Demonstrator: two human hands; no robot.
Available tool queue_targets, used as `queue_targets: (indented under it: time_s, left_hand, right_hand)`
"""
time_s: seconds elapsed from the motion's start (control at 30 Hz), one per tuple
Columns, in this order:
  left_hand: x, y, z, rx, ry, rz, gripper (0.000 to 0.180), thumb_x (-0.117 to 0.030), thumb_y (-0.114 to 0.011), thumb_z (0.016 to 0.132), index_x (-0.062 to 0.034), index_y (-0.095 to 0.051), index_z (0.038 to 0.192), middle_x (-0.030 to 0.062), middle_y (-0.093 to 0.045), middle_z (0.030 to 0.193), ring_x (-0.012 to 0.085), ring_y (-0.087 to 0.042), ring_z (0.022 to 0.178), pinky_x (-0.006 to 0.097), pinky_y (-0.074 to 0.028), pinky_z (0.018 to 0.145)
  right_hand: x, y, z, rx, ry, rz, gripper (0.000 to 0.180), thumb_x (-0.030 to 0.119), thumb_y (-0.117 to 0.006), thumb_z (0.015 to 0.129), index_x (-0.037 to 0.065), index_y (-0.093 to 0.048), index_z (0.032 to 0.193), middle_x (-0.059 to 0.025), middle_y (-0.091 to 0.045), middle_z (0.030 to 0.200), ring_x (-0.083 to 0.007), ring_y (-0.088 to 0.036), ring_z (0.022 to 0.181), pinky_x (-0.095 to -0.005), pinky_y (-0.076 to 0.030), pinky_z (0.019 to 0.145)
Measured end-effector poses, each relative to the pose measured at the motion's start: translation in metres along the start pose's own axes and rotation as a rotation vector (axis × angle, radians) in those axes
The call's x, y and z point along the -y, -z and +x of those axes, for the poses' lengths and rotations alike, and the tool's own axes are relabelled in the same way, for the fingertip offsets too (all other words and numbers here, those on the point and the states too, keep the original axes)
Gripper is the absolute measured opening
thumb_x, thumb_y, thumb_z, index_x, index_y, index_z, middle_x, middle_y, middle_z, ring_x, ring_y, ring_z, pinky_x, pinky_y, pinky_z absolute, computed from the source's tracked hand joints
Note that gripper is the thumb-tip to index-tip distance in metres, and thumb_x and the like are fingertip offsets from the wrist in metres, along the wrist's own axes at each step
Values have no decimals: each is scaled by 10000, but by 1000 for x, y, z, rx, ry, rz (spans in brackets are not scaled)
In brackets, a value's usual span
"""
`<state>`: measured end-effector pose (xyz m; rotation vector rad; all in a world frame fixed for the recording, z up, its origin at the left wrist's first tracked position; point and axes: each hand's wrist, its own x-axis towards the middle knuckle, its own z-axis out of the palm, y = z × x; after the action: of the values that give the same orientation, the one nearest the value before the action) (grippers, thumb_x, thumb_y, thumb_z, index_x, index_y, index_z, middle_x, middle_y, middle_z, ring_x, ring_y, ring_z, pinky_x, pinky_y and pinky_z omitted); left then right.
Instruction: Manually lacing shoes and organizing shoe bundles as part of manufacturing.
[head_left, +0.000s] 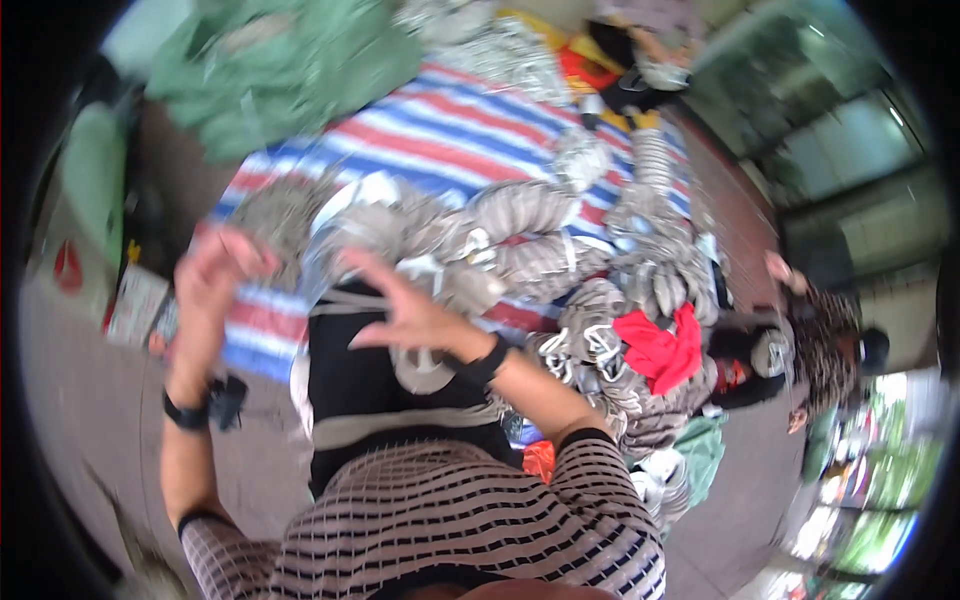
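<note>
My left hand [215, 265] is raised at the left, beside the striped sheet. Its fingers are smeared by motion, and I cannot make out anything in them. My right hand [405, 312] hovers over my lap with thumb and fingers apart, holding nothing that I can see. Beneath it, a grey-beige rounded piece [422, 372] and a pale band [400, 425] lie across my black-clad lap. Just beyond my hands sit grey-beige bundles of ribbed, stacked pieces [525, 207], and a clear plastic bag [325, 245] is close by.
A red, white and blue striped sheet [400, 145] covers the floor ahead, with a big green sack [280, 70] at its far left. A red cloth [660, 348] lies on the bundles at right. Another person [830, 335] sits farther right; someone else is at the far end.
</note>
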<state>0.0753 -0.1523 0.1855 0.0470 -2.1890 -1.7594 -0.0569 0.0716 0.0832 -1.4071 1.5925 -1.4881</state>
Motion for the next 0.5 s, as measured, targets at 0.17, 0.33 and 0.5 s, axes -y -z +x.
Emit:
queue_targets:
  time_s: [0.17, 0.33, 0.5]
  left_hand:
    - [27, -75, 3, 57, -122, 231, 59, -52, -548, 813, 2, -526, 820, 85, -580, 849, 189, -553, 823, 288, -421, 788]
    - [99, -126, -2, 237, -125, 584, 291, -149, -643, 754, -2, -532, 980, 158, -527, 1014, 314, -490, 1015, 384, -370, 903]
    - [164, -125, -31, 354, -536, 1012, 286, -210, -664, 730, -26, -550, 917, 145, -522, 1030, 349, -453, 1018, 447, -341, 907]
  right_hand:
    - [36, 3, -18, 74, -296, 330, 188, 183, -484, 944, 30, -585, 985, 13, -561, 660, -36, -506, 575, -188, -375, 528]
    - [63, 46, -97, -431, -357, 441, 226, 230, -489, 945, 40, -606, 909, 42, -475, 578, -30, -440, 510, -192, -332, 469]
    - [76, 87, -172, -1014, -150, 422, 159, 143, -491, 906, 43, -612, 933, 23, -529, 636, -56, -509, 549, -187, -427, 508]
